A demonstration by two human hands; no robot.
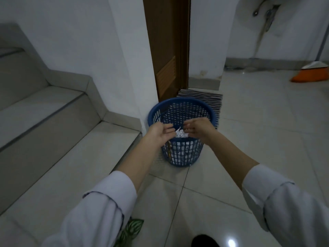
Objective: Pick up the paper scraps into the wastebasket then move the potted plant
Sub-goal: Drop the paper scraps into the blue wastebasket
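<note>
A blue mesh wastebasket point(183, 155) stands on the tiled floor beside the wall corner, with white paper inside it. Both of my hands reach over its near rim. My left hand point(159, 132) and my right hand point(197, 128) have their fingers spread, a few centimetres apart. White paper scraps point(180, 134) sit between the fingertips, just above the basket's opening; I cannot tell whether either hand still touches them. A green patterned leaf of the potted plant point(131, 229) shows at the bottom edge, partly behind my left sleeve. The pot itself is hidden.
Tiled stair steps point(44, 122) rise on the left. A brown door point(169, 50) and a striped mat point(204, 98) lie behind the basket. An orange broom point(311, 73) leans at the far right. A dark shoe tip point(204, 241) shows at the bottom.
</note>
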